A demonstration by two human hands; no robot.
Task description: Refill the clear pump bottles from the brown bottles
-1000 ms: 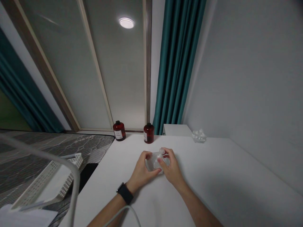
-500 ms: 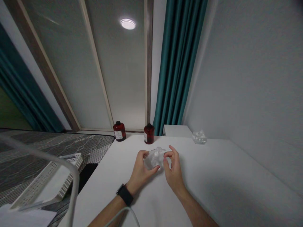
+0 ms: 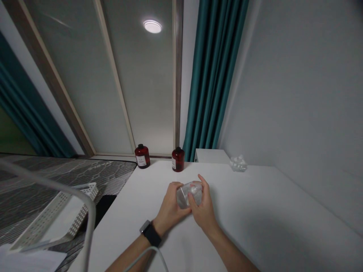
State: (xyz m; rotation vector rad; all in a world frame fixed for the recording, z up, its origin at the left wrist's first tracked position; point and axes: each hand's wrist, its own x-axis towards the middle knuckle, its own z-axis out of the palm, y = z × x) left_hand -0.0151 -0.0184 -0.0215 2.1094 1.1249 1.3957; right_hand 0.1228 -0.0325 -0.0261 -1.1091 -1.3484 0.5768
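Observation:
Above the white table I hold a clear see-through container, tipped on its side. My left hand is wrapped round its left end, thumb underneath, with a black watch on the wrist. At the container's right end is my right hand, its thumb and fingers closed on crumpled clear plastic. How far the fingertips reach inside the container is hard to make out through the clear wall.
Two dark red bottles with black caps stand at the table's far edge. Another crumpled clear plastic piece lies at the back right, by a white box. A white basket sits lower left, behind a pale curved bar.
My right hand has moved left and closed in on the container's end. The crumpled plastic that stuck up above the container now sits lower, within its outline.

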